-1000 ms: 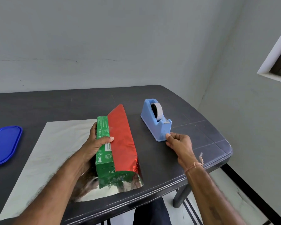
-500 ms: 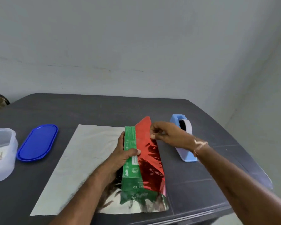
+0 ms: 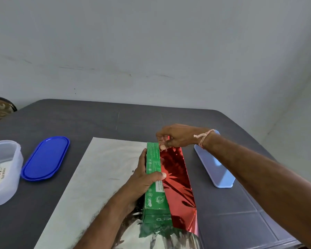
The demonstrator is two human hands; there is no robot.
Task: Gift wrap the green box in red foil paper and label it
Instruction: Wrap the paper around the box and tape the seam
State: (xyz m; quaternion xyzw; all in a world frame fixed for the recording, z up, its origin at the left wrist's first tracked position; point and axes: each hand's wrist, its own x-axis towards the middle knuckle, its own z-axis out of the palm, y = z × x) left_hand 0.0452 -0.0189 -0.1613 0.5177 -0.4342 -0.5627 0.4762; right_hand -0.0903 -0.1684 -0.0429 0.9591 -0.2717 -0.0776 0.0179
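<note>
The box [image 3: 153, 177] stands on its long narrow side on the foil [image 3: 178, 180], near the surface's [image 3: 115, 119] front edge; the foil lies silver side up to the box's left, and its right flap is drawn up against the box, red side out, its edge meeting the box's top face; that edge probably needs fixing before the rest is wrapped over. The left hand [image 3: 144, 178] clamps the box about midway along, fingers down the left wall and thumb hooked over the top onto the flap's edge, likely to steady the box and pin the flap; its forearm comes in low from the front. The right hand [image 3: 174, 136] reaches across to the box's far end, wrist raised, fingers curled and pinching the flap's far corner, apparently to pull it taut; whether it also holds tape I cannot tell. The two hands are apart, one at mid-box, one at its far end. Right of the box, behind the right forearm, sits a blue dispenser [image 3: 214, 168]; well left of the box are a blue lid [image 3: 46, 158] and a clear tub [image 3: 4, 169].
</note>
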